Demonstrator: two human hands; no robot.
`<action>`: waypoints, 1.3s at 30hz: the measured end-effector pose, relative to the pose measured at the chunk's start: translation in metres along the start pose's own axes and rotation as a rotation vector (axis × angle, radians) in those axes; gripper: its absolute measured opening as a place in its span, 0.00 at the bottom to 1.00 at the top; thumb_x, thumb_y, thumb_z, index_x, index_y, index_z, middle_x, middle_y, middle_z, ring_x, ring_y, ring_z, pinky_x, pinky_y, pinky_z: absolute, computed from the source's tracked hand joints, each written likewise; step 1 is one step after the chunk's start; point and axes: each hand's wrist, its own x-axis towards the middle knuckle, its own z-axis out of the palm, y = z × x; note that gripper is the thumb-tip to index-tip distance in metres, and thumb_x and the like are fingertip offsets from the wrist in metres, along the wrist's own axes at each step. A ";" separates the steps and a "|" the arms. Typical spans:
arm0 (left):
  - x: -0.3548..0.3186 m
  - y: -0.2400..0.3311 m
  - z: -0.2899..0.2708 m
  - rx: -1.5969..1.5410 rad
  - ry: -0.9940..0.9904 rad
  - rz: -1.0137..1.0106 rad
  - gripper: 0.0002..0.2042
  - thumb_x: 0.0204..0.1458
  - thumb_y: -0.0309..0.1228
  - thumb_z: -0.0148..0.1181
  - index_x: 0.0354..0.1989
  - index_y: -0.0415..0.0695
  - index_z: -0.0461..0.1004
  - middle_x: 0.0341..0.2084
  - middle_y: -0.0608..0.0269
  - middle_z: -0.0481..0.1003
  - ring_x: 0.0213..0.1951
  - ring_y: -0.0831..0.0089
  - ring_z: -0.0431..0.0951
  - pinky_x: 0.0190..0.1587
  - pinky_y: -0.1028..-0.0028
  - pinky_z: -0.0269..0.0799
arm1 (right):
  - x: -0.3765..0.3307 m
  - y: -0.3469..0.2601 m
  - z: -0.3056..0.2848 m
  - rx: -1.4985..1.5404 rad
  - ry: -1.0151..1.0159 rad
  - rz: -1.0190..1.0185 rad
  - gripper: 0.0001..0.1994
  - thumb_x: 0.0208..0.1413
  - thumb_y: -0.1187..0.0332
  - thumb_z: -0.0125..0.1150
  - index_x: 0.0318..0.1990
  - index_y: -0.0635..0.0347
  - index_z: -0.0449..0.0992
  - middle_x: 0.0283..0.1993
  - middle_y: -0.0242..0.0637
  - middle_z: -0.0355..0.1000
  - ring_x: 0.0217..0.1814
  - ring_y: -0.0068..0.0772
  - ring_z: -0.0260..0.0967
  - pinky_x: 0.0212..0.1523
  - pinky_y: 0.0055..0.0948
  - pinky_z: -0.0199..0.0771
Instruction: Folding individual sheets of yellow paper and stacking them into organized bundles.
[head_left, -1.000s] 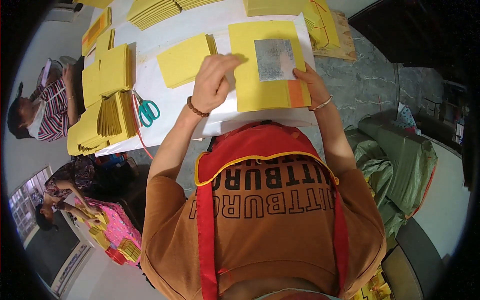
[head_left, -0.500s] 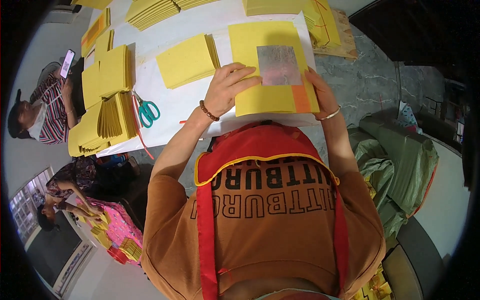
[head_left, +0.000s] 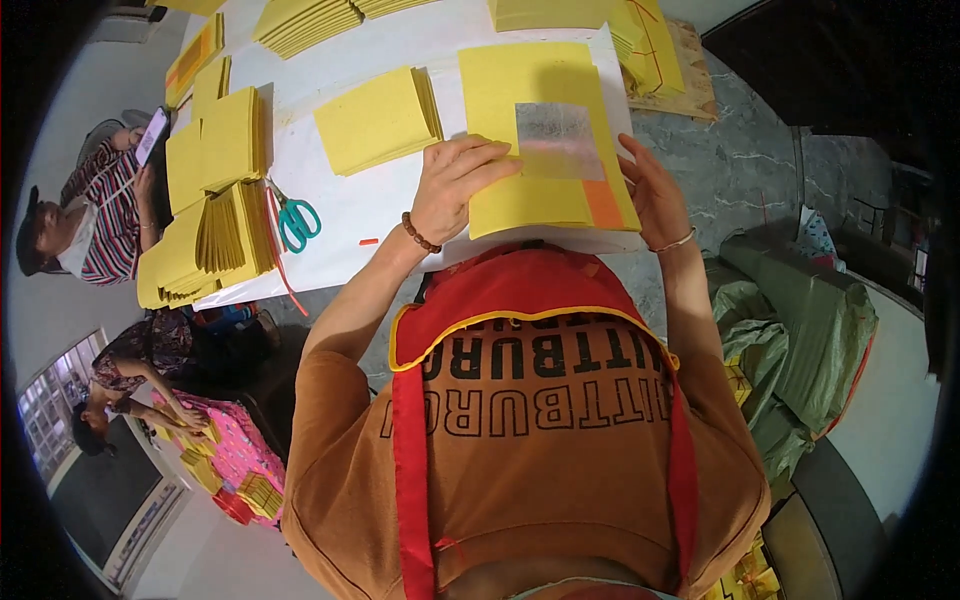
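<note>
A stack of yellow paper (head_left: pixel 510 80) lies at the table's near right edge, its top sheet bearing a silver foil rectangle (head_left: pixel 555 135) and an orange strip (head_left: pixel 602 203). My left hand (head_left: pixel 462 185) grips the stack's left side, fingers bent over the top; the thumb is hidden. At the right edge, my right hand (head_left: pixel 657 198) has its fingers stretched and slightly parted, close beside the paper and holding nothing. A smaller folded yellow paper bundle (head_left: pixel 375 120) rests left of the stack.
Teal-handled scissors (head_left: pixel 297 222) lie beside several yellow paper bundles (head_left: pixel 230 140) on the white table (head_left: pixel 345 230). One person (head_left: pixel 110 220) holds a phone at the left; another (head_left: pixel 140 380) handles yellow paper farther down. Green wrapped bundles (head_left: pixel 800 310) stand on the right.
My right hand's fingers have loosened and shifted outward from the stack's right edge. The left hand stays nearly in place. The person at the left has raised the phone slightly to the right.
</note>
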 end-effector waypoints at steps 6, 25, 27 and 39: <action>0.000 0.003 0.000 0.007 -0.040 0.078 0.12 0.43 0.33 0.53 0.39 0.52 0.74 0.40 0.66 0.70 0.43 0.68 0.66 0.41 0.70 0.58 | 0.011 -0.001 0.021 0.190 -0.187 0.129 0.22 0.57 0.66 0.43 0.58 0.63 0.53 0.56 0.42 0.59 0.53 0.33 0.62 0.51 0.28 0.65; 0.016 0.012 -0.003 -0.919 0.447 -0.714 0.16 0.55 0.29 0.46 0.50 0.37 0.65 0.31 0.68 0.71 0.35 0.85 0.67 0.38 0.85 0.61 | 0.024 0.016 0.037 0.027 -0.100 -0.259 0.21 0.54 0.77 0.43 0.57 0.59 0.53 0.54 0.39 0.60 0.53 0.33 0.62 0.51 0.32 0.66; 0.018 0.011 -0.006 -0.913 0.377 -0.767 0.15 0.55 0.29 0.46 0.51 0.40 0.65 0.30 0.71 0.70 0.27 0.87 0.65 0.31 0.84 0.63 | 0.023 0.017 0.038 0.060 -0.099 -0.285 0.20 0.53 0.78 0.43 0.55 0.59 0.56 0.52 0.35 0.61 0.51 0.29 0.62 0.51 0.29 0.64; 0.030 0.016 -0.022 -1.276 0.340 -0.677 0.15 0.53 0.29 0.49 0.49 0.41 0.65 0.28 0.73 0.71 0.22 0.90 0.62 0.24 0.87 0.56 | 0.024 0.021 0.034 0.178 -0.225 -0.278 0.21 0.55 0.76 0.41 0.57 0.58 0.54 0.55 0.38 0.60 0.55 0.33 0.60 0.53 0.33 0.64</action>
